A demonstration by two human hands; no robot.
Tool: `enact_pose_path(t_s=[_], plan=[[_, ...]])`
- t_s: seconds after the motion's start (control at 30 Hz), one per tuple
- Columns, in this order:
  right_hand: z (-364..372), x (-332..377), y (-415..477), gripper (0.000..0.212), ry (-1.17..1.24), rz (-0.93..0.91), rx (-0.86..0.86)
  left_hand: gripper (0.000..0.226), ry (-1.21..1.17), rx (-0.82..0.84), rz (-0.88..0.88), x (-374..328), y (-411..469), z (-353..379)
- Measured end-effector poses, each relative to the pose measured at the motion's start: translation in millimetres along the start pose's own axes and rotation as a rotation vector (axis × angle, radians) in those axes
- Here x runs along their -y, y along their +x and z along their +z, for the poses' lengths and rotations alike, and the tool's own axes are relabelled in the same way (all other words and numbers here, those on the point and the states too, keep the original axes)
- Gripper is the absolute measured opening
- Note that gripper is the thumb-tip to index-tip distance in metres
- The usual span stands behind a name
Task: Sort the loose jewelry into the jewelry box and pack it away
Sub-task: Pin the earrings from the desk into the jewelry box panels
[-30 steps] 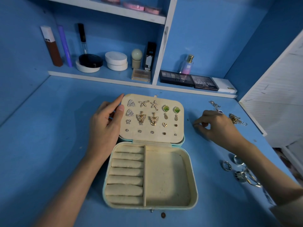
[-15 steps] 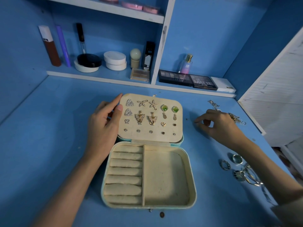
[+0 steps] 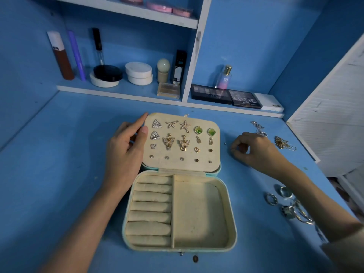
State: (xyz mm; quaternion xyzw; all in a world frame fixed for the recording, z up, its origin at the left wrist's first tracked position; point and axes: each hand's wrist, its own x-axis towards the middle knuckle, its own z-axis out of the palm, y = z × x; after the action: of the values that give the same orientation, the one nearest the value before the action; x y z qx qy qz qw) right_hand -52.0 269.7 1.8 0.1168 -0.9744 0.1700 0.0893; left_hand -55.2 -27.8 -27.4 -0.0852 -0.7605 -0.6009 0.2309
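Box (image 3: 233,214) open mid-desk, lid (image 3: 174,166) laid back toward 12, earrings (image 3: 182,137) pinned across it. Pinching lid's 9 o'clock edge with left hand (image 3: 126,154): thumb on the face, index straight along the corner. Right hand (image 3: 254,151) down on desk (image 3: 59,174) at 3 o'clock of lid, fingers curled, thumb and index tips nearly together. Can't tell if anything's between them. Tiny speck (image 3: 225,143) just off those tips at 10, too small to call. Left to sort: chains (image 3: 281,143) near, from 12 to 3 o'clock of right hand; rings (image 3: 285,205) at 5 o'clock of it, beside the forearm. Nothing in rolls (image 3: 151,206) or tray (image 3: 199,213). Both piles right of box, so right hand's job, with left well apart across lid. Probably chains first, carried toward 7 into tray, long axis 12 to 6. Watch for tangles.
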Motion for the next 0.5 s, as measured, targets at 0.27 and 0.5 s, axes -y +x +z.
enact_pose_path(t_s=[0.27, 0.5], plan=[[-14.0, 30.7, 13.4, 0.016, 0.459, 0.106, -0.154, 0.034, -0.009, -0.008, -0.012, -2.2, -0.5, -0.3], [-27.3, 74.7, 26.4, 0.008, 0.641, -0.008, 0.046, 0.034, -0.014, 0.008, -0.029, -6.2, -3.7, -5.0]])
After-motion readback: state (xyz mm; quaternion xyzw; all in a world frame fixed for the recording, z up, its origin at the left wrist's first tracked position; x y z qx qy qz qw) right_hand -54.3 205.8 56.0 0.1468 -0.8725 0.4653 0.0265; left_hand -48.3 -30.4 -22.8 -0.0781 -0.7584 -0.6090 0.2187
